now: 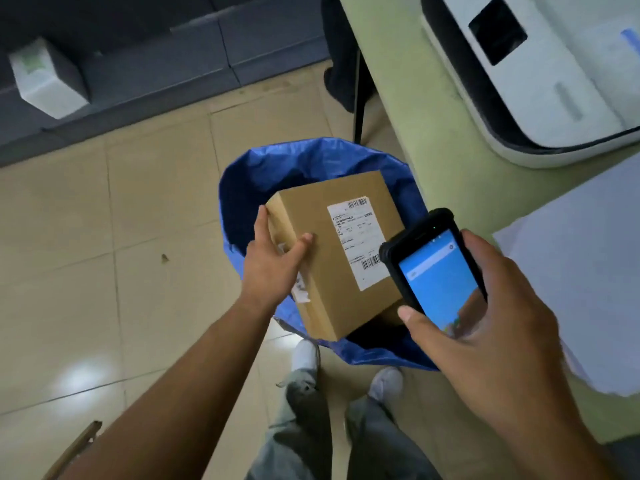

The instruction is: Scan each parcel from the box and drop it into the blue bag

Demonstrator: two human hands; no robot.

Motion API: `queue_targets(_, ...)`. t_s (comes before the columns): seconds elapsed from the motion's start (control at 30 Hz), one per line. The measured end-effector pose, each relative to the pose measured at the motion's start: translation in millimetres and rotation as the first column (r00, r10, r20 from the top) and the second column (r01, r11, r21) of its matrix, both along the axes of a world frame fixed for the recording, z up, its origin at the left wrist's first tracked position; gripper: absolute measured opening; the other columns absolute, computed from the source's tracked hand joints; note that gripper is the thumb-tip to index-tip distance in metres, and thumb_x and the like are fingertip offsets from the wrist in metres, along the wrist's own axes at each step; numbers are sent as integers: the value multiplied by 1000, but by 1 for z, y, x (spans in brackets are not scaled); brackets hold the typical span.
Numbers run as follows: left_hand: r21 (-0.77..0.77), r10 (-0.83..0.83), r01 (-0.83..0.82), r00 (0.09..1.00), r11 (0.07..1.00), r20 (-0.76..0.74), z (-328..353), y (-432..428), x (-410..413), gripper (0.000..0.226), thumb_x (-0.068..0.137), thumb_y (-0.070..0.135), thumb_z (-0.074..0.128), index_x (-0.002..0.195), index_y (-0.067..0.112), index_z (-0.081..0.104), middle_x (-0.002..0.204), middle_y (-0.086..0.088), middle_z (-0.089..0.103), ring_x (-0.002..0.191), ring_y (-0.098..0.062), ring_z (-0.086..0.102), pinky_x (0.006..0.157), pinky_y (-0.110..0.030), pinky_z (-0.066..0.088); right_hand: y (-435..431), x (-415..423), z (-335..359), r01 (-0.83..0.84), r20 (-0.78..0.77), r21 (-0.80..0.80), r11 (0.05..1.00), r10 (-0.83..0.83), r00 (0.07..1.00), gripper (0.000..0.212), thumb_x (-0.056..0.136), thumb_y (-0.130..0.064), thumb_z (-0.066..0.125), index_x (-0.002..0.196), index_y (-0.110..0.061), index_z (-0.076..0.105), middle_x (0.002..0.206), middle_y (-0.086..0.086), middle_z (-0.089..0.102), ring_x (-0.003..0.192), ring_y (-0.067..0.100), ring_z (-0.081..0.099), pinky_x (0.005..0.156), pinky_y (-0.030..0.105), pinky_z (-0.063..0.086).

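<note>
One parcel [322, 258] in play: brown carton, label [360, 244] face up. The left grip [273, 268] was clamped on its left edge, thumb on the top face, fingers down the side wall. The parcel hung directly over the open mouth of the blue bag [311, 157]; contact with the rim could not be told. The right grip [491, 317] was wrapped round the handheld scanner [436, 271], thumb at the lower corner of the screen [440, 282], fingers behind the body. The scanner's head sat just right of the left grip, against the lower barcode [370, 262].

The screen was lit blue, its text unreadable, so whether a read was logged could not be told.

Judgement: step in hand was the scan, drop next. Notes for doing it well:
- Draw the right grip back toward the body so the scanner sees a whole barcode rather than crowding it. The upper barcode [356, 203], farther from the right grip, lay unobstructed.
- Hold the parcel level in the left grip; the one-sided hold looked liable to sag on the side away from it.
- Confirm on the screen before letting go.
- Release with the parcel centred over the bag. A brown shape under the corner nearest the right grip may be another parcel inside; expect a short fall.

The counter [415, 140] stood right of both grips, beside the bag.
</note>
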State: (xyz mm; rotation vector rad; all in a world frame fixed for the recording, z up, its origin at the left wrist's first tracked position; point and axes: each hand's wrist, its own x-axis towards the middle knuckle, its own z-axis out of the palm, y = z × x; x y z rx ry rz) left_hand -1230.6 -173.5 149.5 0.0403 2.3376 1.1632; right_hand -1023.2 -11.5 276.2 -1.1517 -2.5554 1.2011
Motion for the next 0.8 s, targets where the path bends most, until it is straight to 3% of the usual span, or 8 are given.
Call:
queue_targets(0.07, -52, -51, 52, 999, 997, 19, -17, 7, -9, 95, 94, 48, 67, 164, 40, 3, 149, -7, 50, 134, -27, 52, 109, -52, 47, -1, -4, -10, -2, 11, -3, 1000, 2, 1000, 97, 58, -53, 86, 141, -34, 39, 113, -16, 50, 95, -5, 46, 63, -1, 38)
queue_targets(0.13, -127, -103, 94, 992, 987, -68, -27, 12, -14, 86, 101, 25, 61, 166, 31, 6, 156, -15, 40, 139, -28, 45, 117, -38, 34, -2, -5, -17, -10, 12, 0, 1000, 10, 1000, 96, 58, -53, 84, 141, -34, 40, 111, -15, 51, 98, -9, 48, 65, 1, 39)
queue_targets(0.27, -182, -233, 198, 952, 963, -197, -31, 12, -14, 79, 98, 0, 52, 165, 24, 17, 164, -19, 26, 149, -26, 30, 111, -18, 21, -2, -5, -22, -20, 35, -3, 1000, 20, 999, 94, 59, -52, 82, 141, -32, 42, 108, -15, 54, 93, -8, 51, 64, 7, 37)
queue_targets(0.4, -213, -329, 286, 922, 934, -204, -24, 1, -10, 78, 97, -1, 52, 164, 24, 22, 167, -15, 21, 154, -27, 22, 113, -20, 18, -3, -7, -23, -1, 33, -18, 1000, 2, 999, 96, 58, -54, 80, 142, -32, 40, 112, -16, 54, 97, -12, 49, 64, 5, 37)
queue_targets(0.5, -222, -347, 301, 914, 927, -211, -5, -9, -8, 78, 96, 2, 56, 163, 25, 23, 167, -11, 23, 154, -24, 22, 115, -22, 21, -4, -10, -19, 4, 39, -41, 999, -2, 999, 96, 58, -61, 77, 142, -32, 40, 116, -11, 54, 98, 2, 53, 66, 5, 38)
queue_targets(0.63, -215, -391, 345, 890, 914, -236, 47, -22, -4, 79, 95, 9, 61, 163, 25, 26, 165, -4, 32, 150, -20, 30, 120, -35, 31, -6, -12, 4, 38, 19, -37, 999, -37, 999, 94, 60, -61, 78, 141, -37, 37, 115, -15, 51, 102, 3, 51, 66, 6, 39)
queue_targets(0.8, -228, -432, 376, 853, 898, -292, 133, -35, -12, 79, 92, 10, 60, 162, 28, 31, 161, 1, 40, 145, -14, 36, 110, -20, 26, -12, -12, 50, 19, 11, -19, 1000, -19, 1000, 92, 63, -52, 84, 140, -38, 35, 116, -13, 50, 101, 8, 54, 74, 20, 49)
